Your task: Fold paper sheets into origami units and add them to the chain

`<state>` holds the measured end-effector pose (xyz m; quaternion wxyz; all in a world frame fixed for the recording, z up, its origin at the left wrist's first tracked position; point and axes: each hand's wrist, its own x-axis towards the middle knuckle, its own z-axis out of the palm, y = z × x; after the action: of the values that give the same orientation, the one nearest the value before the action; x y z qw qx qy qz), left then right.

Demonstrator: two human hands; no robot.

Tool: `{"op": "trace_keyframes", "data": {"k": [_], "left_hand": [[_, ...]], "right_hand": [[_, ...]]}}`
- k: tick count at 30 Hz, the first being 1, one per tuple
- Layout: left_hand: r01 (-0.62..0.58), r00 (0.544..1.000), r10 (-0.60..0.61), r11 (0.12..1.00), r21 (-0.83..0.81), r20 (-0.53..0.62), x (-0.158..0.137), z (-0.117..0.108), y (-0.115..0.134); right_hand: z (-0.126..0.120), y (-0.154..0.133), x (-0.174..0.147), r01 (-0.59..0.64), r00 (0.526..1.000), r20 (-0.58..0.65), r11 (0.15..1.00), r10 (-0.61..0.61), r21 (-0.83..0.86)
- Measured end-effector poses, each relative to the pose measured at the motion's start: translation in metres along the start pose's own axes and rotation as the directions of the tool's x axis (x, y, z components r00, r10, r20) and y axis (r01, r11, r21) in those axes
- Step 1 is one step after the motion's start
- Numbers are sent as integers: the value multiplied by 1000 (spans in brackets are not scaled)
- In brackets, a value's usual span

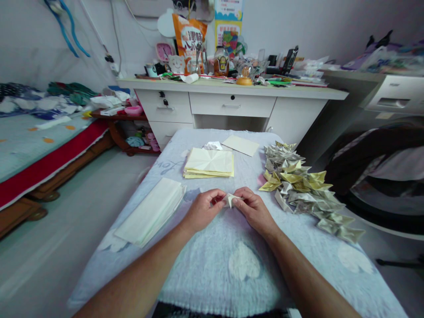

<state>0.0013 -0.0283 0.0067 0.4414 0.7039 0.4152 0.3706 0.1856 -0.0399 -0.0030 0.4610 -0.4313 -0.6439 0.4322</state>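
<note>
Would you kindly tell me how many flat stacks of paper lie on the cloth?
2: a yellowish stack beyond the left hand, and a longer, white stack to that hand's left. None seems hidden.

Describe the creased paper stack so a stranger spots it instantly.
On the cloth-covered table, look just beyond the left hand. The paper stack there is pale on top, yellow-edged below. Unlike the longer white pile nearby, its top has fanning creases.
</note>
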Motion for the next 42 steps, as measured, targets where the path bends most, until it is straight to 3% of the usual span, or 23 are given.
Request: {"op": "trace_keyframes", "data": {"k": [3, 6, 16, 21, 29, 42], "left_hand": [[2, 1000, -2, 997, -73, -2, -1, 1, 1], [19, 1000, -18, 992, -121, 10, -2, 1, 1], [73, 997, -67, 982, -175, 40, 0, 5, -6], [119, 992, -99, 948, -296, 81, 2, 6, -10], [141, 988, -111, 934, -329, 107, 2, 8, -11], [148, 988, -118, 914, -377, 102, 3, 6, -9]], "right_hand": [[2, 2, -2, -48, 998, 33, 998, 47, 45], [5, 0, -4, -23, 1000, 5, 997, 22, 79], [9, -6, -7, -7, 993, 115, 993, 21, -118], [11, -6, -8, 6, 996, 90, 993, 4, -118], [9, -3, -6, 48, 996, 83, 983, -34, -175], [9, 8, -6, -57, 994, 99, 998, 53, 40]]}}
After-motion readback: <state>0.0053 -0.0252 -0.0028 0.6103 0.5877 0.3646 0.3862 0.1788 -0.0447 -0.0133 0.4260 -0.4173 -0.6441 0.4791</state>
